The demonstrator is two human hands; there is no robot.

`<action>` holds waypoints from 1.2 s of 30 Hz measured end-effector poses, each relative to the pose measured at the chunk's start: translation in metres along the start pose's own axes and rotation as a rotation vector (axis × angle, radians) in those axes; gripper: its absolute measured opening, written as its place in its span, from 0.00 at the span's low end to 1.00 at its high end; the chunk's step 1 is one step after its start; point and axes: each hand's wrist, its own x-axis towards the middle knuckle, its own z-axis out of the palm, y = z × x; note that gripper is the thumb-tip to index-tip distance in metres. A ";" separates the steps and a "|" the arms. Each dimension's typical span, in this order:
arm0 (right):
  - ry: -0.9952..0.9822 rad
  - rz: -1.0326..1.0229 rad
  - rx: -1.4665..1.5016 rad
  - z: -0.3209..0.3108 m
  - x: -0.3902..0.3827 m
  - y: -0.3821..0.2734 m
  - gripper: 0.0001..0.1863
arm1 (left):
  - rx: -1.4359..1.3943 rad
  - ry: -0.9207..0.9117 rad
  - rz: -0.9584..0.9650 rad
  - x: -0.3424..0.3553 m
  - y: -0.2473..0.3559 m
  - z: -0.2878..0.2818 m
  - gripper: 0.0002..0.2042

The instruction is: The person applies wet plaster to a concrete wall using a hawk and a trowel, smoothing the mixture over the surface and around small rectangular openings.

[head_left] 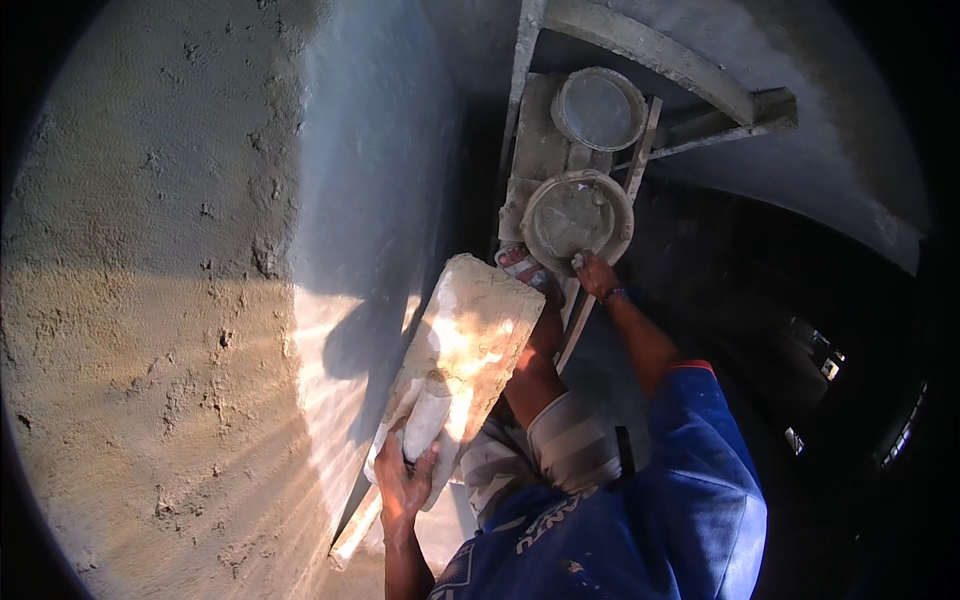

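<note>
My left hand (405, 482) is closed around the near end of a long plastering float (487, 322), whose broad face is caked with pale mortar. A rounded grey handle-like piece (428, 420) shows just above the fingers. The float slants up and away, in front of my legs. My right hand (596, 274) is closed at the near rim of a round mortar bucket (532, 222). Wet grey residue coats the inside of this bucket. Any small tool under the right fingers cannot be made out.
A second bucket (562, 110) with grey liquid stands beyond the first, on scaffold planks (540, 130). My sandalled foot (525, 266) is on the planks beside the near bucket. A rough plastered wall (170, 300) rises at the left, with a smoother grey strip (375, 150). A metal frame (660, 60) stands beyond.
</note>
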 end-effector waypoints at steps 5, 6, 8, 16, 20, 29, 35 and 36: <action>-0.169 0.103 -0.328 -0.060 -0.041 0.004 0.18 | -0.122 0.008 0.081 0.014 -0.011 0.009 0.26; -0.172 0.101 -0.332 -0.072 -0.046 -0.004 0.18 | -0.118 0.010 0.127 0.019 -0.015 0.011 0.26; -0.186 0.239 -0.509 -0.092 -0.055 -0.009 0.18 | -0.156 -0.004 0.090 0.036 -0.004 0.010 0.25; -0.234 0.120 -0.539 -0.069 -0.016 -0.021 0.18 | -0.450 -0.078 -0.112 0.144 0.015 0.032 0.25; -0.196 -0.172 -0.395 -0.030 0.006 0.023 0.18 | -0.667 -0.186 -0.026 0.184 0.038 0.040 0.26; 0.028 0.023 0.151 0.004 -0.010 0.004 0.11 | -0.893 -0.257 -0.079 0.229 0.025 0.069 0.26; 0.052 0.148 0.169 0.007 -0.041 0.032 0.15 | -0.988 -0.232 -0.142 0.257 0.000 0.103 0.33; 0.055 0.144 0.171 0.007 -0.046 0.030 0.15 | -1.071 -0.218 -0.201 0.261 -0.005 0.109 0.35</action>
